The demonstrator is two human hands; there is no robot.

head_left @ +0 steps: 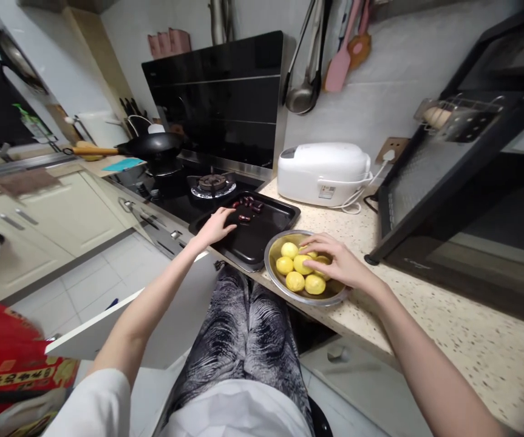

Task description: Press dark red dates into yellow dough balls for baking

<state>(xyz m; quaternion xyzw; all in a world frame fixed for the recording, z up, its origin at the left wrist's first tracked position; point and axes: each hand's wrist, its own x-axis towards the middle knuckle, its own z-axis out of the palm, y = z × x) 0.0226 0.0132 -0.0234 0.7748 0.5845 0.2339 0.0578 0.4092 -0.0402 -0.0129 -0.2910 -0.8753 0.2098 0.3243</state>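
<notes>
My left hand [216, 227] is over the near left part of a black baking tray [255, 243], its fingers apart and holding nothing. Several small, glossy dark-red pieces [244, 217], perhaps dates, lie loose in that tray, just beyond my fingertips. To the right, a round metal bowl [272, 270] holds several yellow lemons [295, 281]. My right hand [330, 258] reaches into it from the right, thumb and fingers curved around a lemon [308, 250] among the others. My palm and fingers partly hide the lemons on the bowl's right side.
A white appliance [320, 173] with a coiled cord stands behind the tray. At right is a large black oven [471, 230] on the speckled counter [430, 315]. A gas burner [213, 183] and a wok [155, 145] are at left. A cabinet door [152, 315] hangs open below.
</notes>
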